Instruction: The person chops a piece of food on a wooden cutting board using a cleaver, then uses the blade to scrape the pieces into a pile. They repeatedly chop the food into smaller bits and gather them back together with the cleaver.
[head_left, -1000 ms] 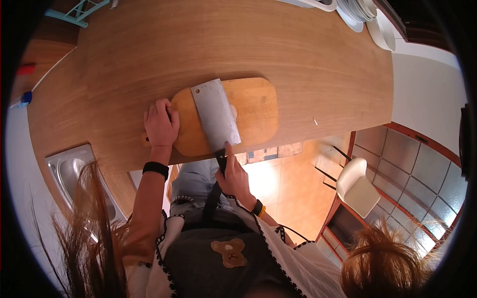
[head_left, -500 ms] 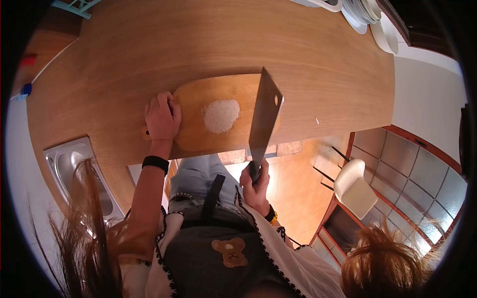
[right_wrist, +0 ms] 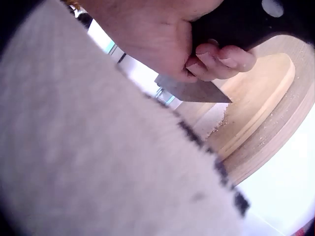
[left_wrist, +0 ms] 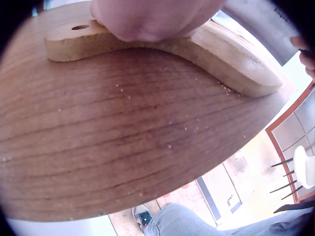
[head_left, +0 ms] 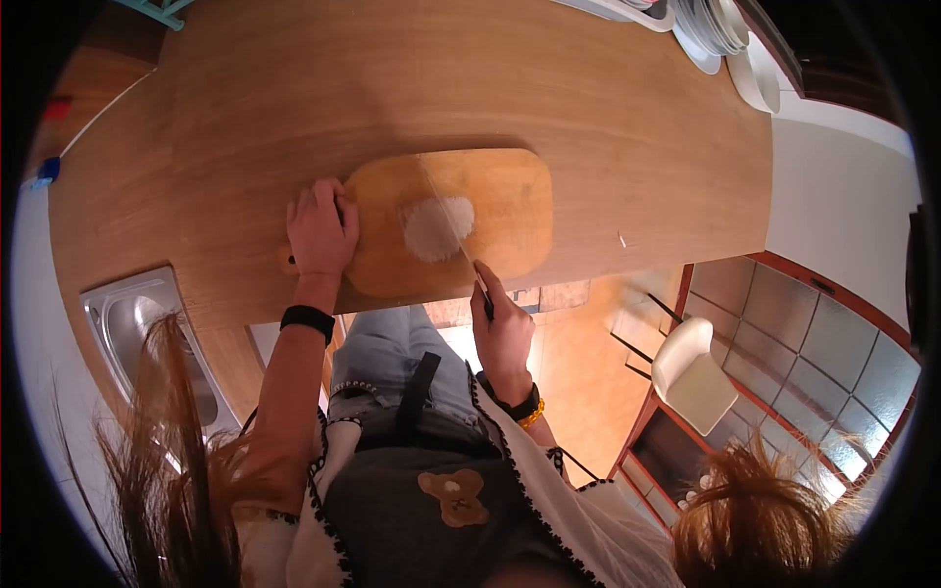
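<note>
A wooden cutting board lies near the counter's front edge, bearing a flat, pale mound of finely chopped food. My left hand holds the board by its handle end, the handle's hole showing beyond the hand in the left wrist view. In my right hand is the black handle of a cleaver, fingers curled round it. Seen from the head, the blade stands nearly edge-on, a thin line crossing the right part of the mound. Its broad face shows at the top right of the left wrist view.
Small pale crumbs are scattered on the wooden counter by the board. A metal sink is at the left, stacked plates at the far right corner. A white chair stands on the floor to the right.
The cleaver lay flat over the mound, then swung right and up past the board's right end. It is now back left, edge-on over the mound. The left hand stays at the board's handle.
</note>
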`<state>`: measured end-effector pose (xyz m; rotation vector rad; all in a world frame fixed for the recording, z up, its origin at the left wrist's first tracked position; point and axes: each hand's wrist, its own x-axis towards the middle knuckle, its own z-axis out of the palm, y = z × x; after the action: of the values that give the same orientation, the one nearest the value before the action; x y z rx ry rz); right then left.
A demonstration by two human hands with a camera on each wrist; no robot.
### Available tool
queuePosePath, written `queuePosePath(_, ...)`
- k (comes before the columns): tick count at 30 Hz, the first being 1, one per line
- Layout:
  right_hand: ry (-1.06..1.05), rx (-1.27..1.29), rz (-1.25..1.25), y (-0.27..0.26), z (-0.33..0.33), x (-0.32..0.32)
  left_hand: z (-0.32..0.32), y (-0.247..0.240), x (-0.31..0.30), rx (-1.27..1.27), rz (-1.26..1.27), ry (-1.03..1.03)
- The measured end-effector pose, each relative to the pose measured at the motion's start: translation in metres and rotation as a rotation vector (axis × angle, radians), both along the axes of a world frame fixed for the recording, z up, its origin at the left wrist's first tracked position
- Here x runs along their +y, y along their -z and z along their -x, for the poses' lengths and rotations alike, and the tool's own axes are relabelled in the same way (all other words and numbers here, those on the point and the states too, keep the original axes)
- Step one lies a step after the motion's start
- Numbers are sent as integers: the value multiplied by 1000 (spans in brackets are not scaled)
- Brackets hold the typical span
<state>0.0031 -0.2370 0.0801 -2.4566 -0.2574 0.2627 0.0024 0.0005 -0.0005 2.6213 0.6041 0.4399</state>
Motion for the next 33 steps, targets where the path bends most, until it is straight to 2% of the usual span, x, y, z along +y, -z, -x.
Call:
queuePosePath(2,14,12,69,0,-4,-1,1,1,0,19,-37,13)
queuePosePath(5,77,67,41,-1,-10,-2,1,-2,-1,-14,6,13)
queuePosePath(8,55,132,105,0,-19,-2,0,-2,-1,18,-22,12)
queuePosePath(14,89,178,69,-2,-23,-2,0,-3,-1,7,-10,11)
queuePosePath(17,12,129,113,2,-23,-2,-1,-1,-1,-11,-10,10)
queuePosePath(21,17,159,101,-1,-21,-1,1,0,1,-1,-33,6)
queuePosePath(26,-38,64,116,4,-14,-4,-1,1,1,-16,-37,10)
queuePosePath(33,-45,113,98,2,-13,-3,-1,4,0,-20,-9,-8)
